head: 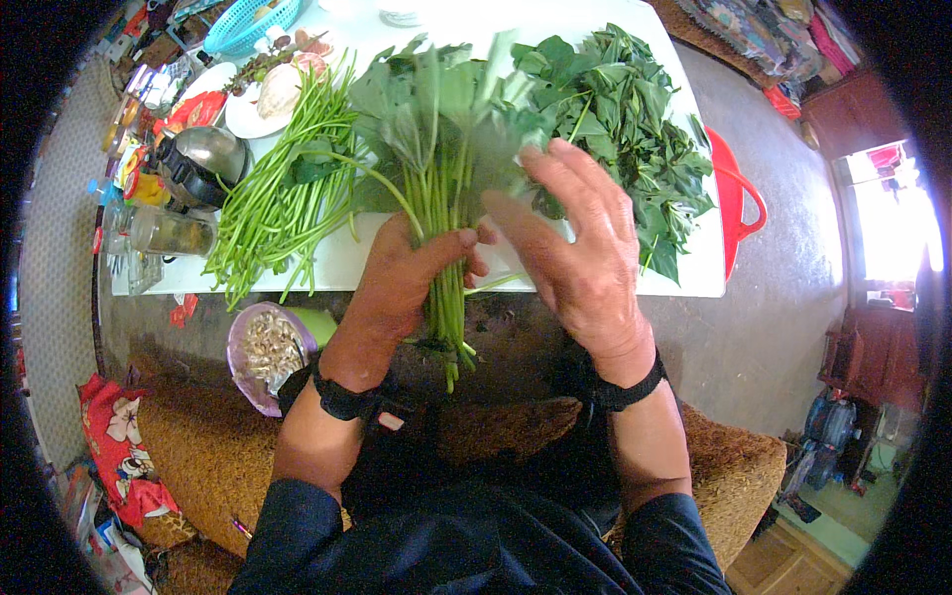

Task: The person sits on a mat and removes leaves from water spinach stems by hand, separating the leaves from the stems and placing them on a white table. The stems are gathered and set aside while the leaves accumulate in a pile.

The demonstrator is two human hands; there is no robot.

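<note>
My left hand [416, 275] is closed round the green stems of a bunch of leafy greens [446, 193], held upright over the table's near edge. The leaves at its top are partly blurred. Just right of the bunch, my right hand [584, 238] has its fingers spread; whether the fingertips touch the leaves cannot be told. To the left on the white table [335, 256] lies a pile of bare green stems [286, 201]. A heap of dark green leaves [632, 126] covers the table's right side.
Left on the table are a metal kettle [204, 160], glass jars [171, 232], a white plate [245, 115] and a blue basket [249, 26]. A purple-rimmed bin [238, 364] stands below the near edge. A red plastic container [725, 197] is beyond the right edge. Brown sofa seats [201, 439] flank me.
</note>
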